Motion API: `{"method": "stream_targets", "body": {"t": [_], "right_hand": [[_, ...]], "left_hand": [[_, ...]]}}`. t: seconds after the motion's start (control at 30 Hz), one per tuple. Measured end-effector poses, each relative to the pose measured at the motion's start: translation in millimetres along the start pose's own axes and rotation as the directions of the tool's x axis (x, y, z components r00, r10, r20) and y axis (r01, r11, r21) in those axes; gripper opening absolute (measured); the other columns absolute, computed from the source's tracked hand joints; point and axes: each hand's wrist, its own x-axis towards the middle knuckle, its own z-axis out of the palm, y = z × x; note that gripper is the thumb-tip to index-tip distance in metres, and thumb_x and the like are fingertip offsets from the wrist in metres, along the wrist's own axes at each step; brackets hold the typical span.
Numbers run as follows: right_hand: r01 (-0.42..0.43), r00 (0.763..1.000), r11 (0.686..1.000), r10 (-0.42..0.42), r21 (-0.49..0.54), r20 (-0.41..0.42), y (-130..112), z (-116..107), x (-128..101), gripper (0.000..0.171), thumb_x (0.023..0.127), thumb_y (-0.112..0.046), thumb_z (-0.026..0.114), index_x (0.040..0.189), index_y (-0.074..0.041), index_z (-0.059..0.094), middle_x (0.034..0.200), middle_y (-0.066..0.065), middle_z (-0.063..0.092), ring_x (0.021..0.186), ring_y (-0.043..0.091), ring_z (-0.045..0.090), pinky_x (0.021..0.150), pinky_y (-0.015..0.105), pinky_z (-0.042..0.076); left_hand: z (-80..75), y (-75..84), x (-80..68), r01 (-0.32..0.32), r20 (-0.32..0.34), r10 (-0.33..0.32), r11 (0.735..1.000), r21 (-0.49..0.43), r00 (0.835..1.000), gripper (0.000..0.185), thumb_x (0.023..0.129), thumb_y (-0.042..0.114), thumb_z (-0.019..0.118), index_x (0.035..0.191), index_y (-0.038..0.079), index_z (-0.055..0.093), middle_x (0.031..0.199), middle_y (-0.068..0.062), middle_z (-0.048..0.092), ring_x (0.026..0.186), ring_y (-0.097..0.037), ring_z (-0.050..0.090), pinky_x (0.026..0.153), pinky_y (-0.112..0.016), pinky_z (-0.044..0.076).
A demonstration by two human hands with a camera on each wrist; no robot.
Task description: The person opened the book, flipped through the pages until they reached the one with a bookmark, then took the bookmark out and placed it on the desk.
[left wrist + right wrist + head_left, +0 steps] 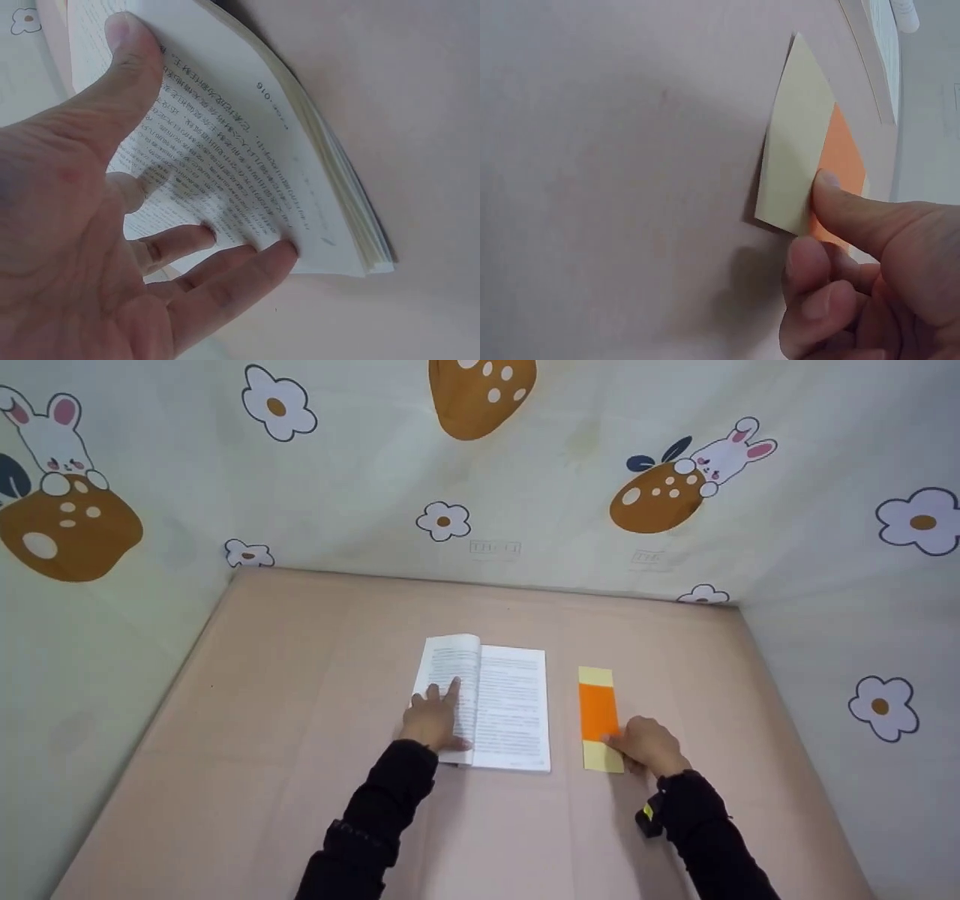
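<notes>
Lying right of centre in the head view, the yellow-and-orange paper bookmark [599,718] looks light, thin and easily creased; its near corner, lifted off the pink worktop [300,697], is pinched in the right hand [651,746]. The left hand [433,718] presses flat-fingered on the open book [495,705].

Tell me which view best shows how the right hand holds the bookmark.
The right wrist view: the thumb lies on the bookmark, its near end lifted off the table. The head view shows the whole strip, the grip covered by the right hand. The left wrist view misses it.
</notes>
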Motion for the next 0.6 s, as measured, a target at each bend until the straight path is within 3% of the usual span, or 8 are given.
{"method": "stream_targets", "body": {"t": [0.1,0.2,0.27,0.33,0.43,0.5,0.6], "right_hand": [[0.046,0.997,0.997,-0.050,-0.063,-0.065,-13.7,1.4,0.1,0.022,0.085,-0.024,0.061,0.076,-0.004,0.055,0.061,0.003,0.047,0.054,0.017,0.046,0.048,0.025,0.033],[0.122,0.989,0.988,-0.113,0.099,-0.094,-34.9,10.6,0.0,0.016,0.084,-0.016,0.060,0.075,-0.006,0.051,0.064,0.004,0.048,0.056,0.017,0.046,0.049,0.024,0.035],[0.172,0.985,0.935,-0.159,0.309,-0.066,-50.5,20.2,-1.2,0.016,0.086,-0.016,0.060,0.077,-0.007,0.051,0.064,0.005,0.052,0.053,0.017,0.049,0.047,0.024,0.039],[0.193,0.977,0.843,-0.211,0.502,-0.020,-64.4,30.2,-2.7,0.019,0.089,-0.021,0.059,0.080,-0.006,0.052,0.065,0.006,0.058,0.051,0.016,0.053,0.047,0.024,0.045],[0.187,0.958,0.731,-0.282,0.656,0.042,-80.1,41.7,-3.0,0.021,0.092,-0.021,0.057,0.090,-0.001,0.055,0.068,0.009,0.063,0.052,0.016,0.059,0.051,0.026,0.052],[0.179,0.951,0.689,-0.303,0.702,0.055,-85.9,46.3,-2.1,0.022,0.093,-0.018,0.055,0.096,0.004,0.055,0.070,0.010,0.063,0.053,0.016,0.062,0.054,0.027,0.055],[0.160,0.953,0.664,-0.297,0.730,0.061,-88.8,49.1,0.0,0.025,0.094,-0.017,0.053,0.101,0.007,0.054,0.070,0.011,0.063,0.055,0.016,0.063,0.058,0.029,0.056]], "left_hand": [[4.2,-3.6,-0.4,0.009,-0.027,-0.010,0.999,-0.031,1.000,0.104,0.067,0.035,0.081,0.149,0.010,0.022,0.140,-0.026,0.035,0.119,-0.044,0.041,0.091,-0.050,0.044],[7.8,-7.7,-2.0,0.011,-0.047,-0.014,0.997,-0.074,0.999,0.104,0.066,0.035,0.082,0.148,0.009,0.023,0.140,-0.026,0.034,0.120,-0.043,0.039,0.091,-0.050,0.044],[10.1,-11.3,-3.6,0.012,-0.057,-0.018,0.995,-0.103,0.998,0.104,0.066,0.036,0.081,0.148,0.007,0.024,0.142,-0.027,0.033,0.123,-0.042,0.037,0.093,-0.050,0.043],[12.1,-15.3,-6.2,0.018,-0.066,-0.028,0.990,-0.142,0.997,0.104,0.067,0.038,0.081,0.148,0.007,0.024,0.144,-0.027,0.029,0.125,-0.042,0.035,0.096,-0.050,0.040],[15.1,-21.3,-10.7,0.039,-0.115,-0.064,0.978,-0.206,0.991,0.104,0.068,0.043,0.079,0.148,0.009,0.022,0.148,-0.029,0.020,0.128,-0.045,0.031,0.099,-0.054,0.037],[16.9,-24.6,-13.2,0.053,-0.171,-0.099,0.966,-0.253,0.980,0.104,0.070,0.045,0.077,0.149,0.011,0.019,0.149,-0.031,0.017,0.128,-0.049,0.030,0.100,-0.057,0.034],[18.1,-26.2,-13.5,0.063,-0.265,-0.151,0.948,-0.312,0.952,0.099,0.079,0.043,0.070,0.150,0.006,0.011,0.140,-0.035,0.031,0.117,-0.050,0.043,0.092,-0.056,0.041]]}}
